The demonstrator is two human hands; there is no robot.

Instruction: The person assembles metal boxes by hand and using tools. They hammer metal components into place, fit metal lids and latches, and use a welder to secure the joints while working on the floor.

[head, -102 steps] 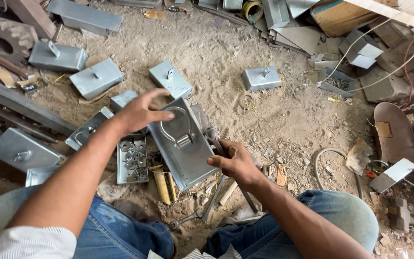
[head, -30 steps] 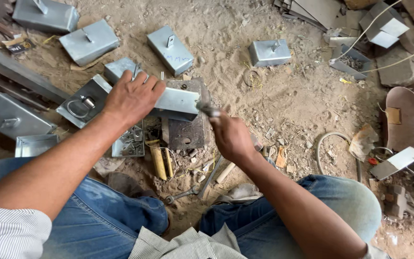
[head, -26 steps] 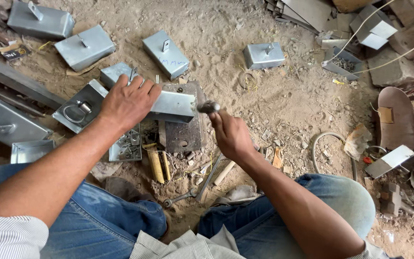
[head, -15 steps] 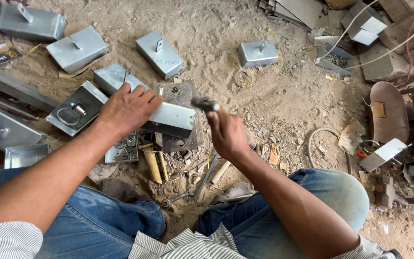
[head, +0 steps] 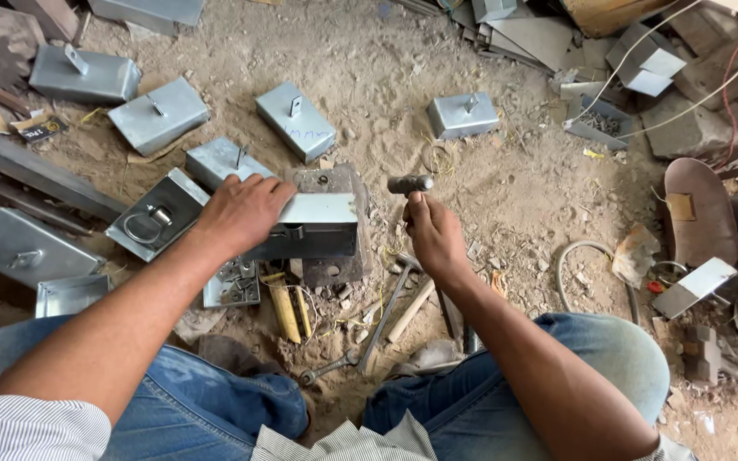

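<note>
My left hand presses down on a grey sheet-metal box that lies on its side across a rusty iron block on the sandy ground. My right hand grips a small hammer, its head raised just to the right of the box and apart from it. A lid with a ring handle lies to the left of my left hand.
Several finished metal boxes lie on the dirt beyond, one more box at the right. A tray of small fittings, wooden-handled tools and a wrench lie between my knees. Scrap sheet metal and a hose crowd the right.
The box with the ring handle was set aside at the left. Another box now lies on its side on the block under my left hand, and the hammer has moved right, away from it.
</note>
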